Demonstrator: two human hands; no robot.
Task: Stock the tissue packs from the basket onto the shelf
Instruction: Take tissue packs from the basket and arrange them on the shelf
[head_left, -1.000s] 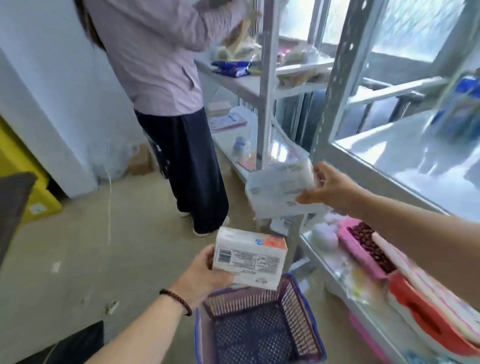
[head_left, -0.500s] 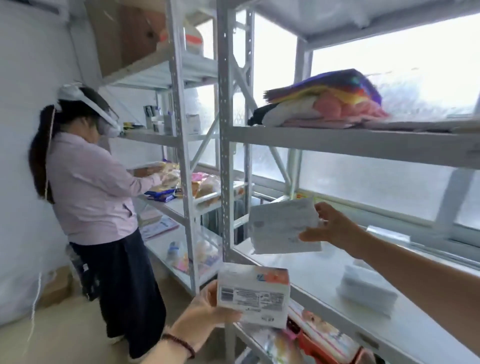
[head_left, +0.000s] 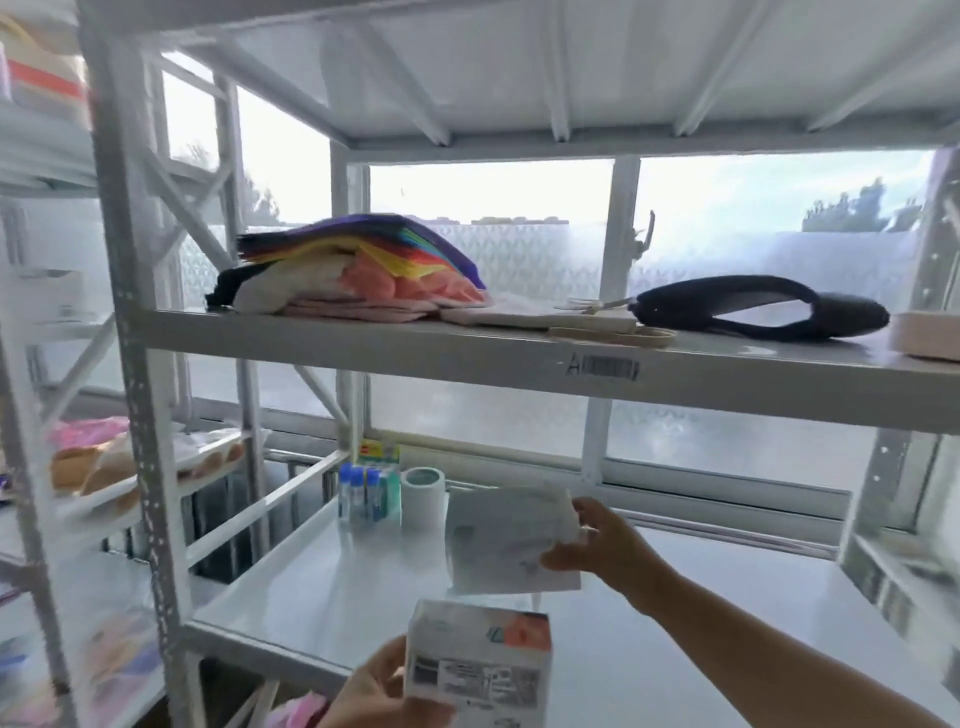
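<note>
Centre right of the frame: your right hand (head_left: 597, 551) pinches a white tissue pack (head_left: 511, 540) by its edge above the middle shelf (head_left: 322, 587). Lower centre: your left hand (head_left: 384, 691) grips a second, orange-cornered tissue pack (head_left: 480, 662). Both look light, soft and film-wrapped, likely slippery; hold across the short sides.

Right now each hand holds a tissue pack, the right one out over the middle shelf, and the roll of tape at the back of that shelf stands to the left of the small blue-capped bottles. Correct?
Not quite. The head view shows the roll of tape standing to the right of the blue-capped bottles, not the left. The rest holds: the right hand holds a white tissue pack over the middle shelf, and the left hand holds an orange-cornered tissue pack.
</note>
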